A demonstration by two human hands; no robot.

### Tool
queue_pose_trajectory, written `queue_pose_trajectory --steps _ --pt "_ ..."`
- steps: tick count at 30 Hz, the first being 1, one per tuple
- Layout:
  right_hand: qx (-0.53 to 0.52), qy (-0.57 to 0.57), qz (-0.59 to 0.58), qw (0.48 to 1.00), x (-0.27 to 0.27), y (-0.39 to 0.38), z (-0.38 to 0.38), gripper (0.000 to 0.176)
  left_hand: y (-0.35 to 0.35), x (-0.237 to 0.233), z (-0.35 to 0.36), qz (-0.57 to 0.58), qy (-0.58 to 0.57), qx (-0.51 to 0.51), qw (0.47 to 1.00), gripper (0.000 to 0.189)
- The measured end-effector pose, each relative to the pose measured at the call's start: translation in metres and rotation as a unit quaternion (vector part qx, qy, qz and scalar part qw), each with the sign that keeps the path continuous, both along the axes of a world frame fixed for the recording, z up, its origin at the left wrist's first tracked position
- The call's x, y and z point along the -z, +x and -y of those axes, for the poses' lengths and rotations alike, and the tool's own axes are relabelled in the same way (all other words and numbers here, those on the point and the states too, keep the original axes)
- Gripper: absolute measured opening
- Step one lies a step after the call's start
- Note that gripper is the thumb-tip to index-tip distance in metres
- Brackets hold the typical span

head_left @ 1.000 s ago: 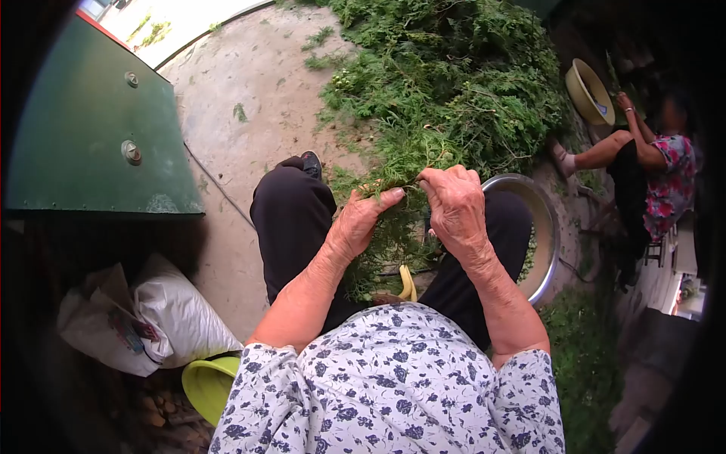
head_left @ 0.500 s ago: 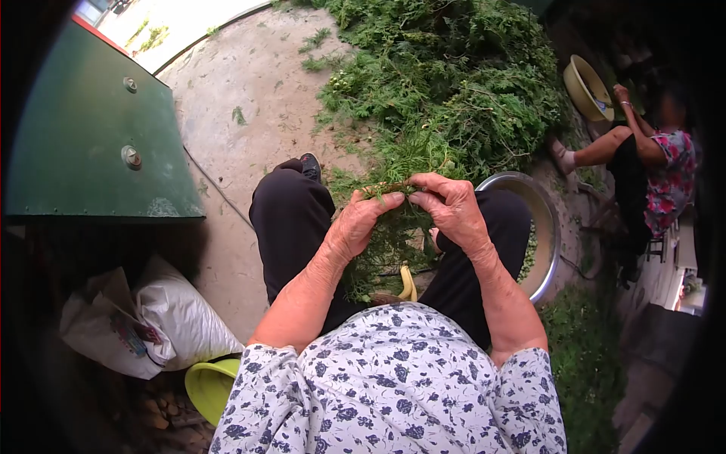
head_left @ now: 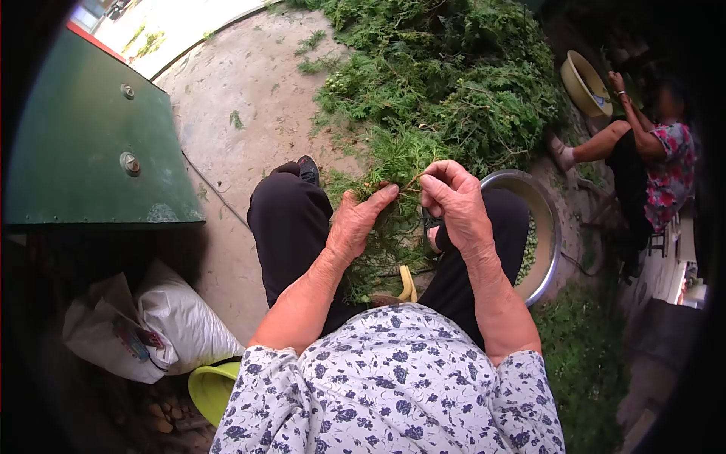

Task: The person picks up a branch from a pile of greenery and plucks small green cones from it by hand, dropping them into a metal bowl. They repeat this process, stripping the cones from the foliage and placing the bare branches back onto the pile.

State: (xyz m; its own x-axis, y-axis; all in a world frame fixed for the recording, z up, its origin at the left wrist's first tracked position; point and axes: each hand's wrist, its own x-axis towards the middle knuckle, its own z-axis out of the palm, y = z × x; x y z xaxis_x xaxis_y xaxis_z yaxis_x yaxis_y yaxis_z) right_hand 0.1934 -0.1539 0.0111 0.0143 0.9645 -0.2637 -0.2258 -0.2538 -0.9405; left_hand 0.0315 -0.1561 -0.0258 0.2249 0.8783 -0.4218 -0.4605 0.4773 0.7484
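Between my knees, a green conifer sprig with thin stems spans my two hands. My left hand grips its left side, thumb pressed on the greenery. Thumb and forefinger of my right hand pinch a thin stem at the right end. More cut greenery hangs or lies below, over my lap; its lower part is partly hidden. A large metal basin stands by my right knee with small green bits inside. A yellow curved thing like a banana or handle shows near my waist.
A big heap of conifer branches lies ahead. On the right sits another person by a yellow basin. A green metal box is at the left, above white sacks and a lime-green basin.
My right hand has moved slightly right and away from my left, drawing a thin stem outward. The fingertips, close together before, now have a gap between them.
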Motion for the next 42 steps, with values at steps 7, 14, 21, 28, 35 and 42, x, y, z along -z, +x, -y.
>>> queue_pose_trajectory --steps 7,14,21,28,35,42 --pt "-0.035 0.161 0.297 0.941 0.019 -0.012 -0.005 0.023 -0.008 0.02 0.002 -0.203 0.125 0.081 0.968 0.024" --pt "-0.081 -0.022 0.029 0.996 0.01 0.001 -0.003 0.015 -0.012 -0.003 0.003 -0.181 0.102 0.07 0.976 0.021" --pt "-0.094 -0.025 -0.194 0.976 -0.015 0.016 -0.005 0.017 -0.01 0.007 0.005 -0.173 0.139 0.026 0.975 0.018" --pt "-0.065 -0.009 0.016 0.998 -0.013 0.002 -0.001 0.012 -0.019 0.012 0.005 -0.502 0.51 0.079 0.694 0.017" --pt "-0.159 -0.019 0.144 0.976 -0.016 0.012 -0.01 0.015 -0.012 0.013 0.003 -0.391 0.346 0.148 0.84 0.02" --pt "-0.207 0.098 0.312 0.922 -0.008 0.012 -0.014 0.014 -0.012 0.022 0.001 -0.363 0.345 0.164 0.85 0.019"
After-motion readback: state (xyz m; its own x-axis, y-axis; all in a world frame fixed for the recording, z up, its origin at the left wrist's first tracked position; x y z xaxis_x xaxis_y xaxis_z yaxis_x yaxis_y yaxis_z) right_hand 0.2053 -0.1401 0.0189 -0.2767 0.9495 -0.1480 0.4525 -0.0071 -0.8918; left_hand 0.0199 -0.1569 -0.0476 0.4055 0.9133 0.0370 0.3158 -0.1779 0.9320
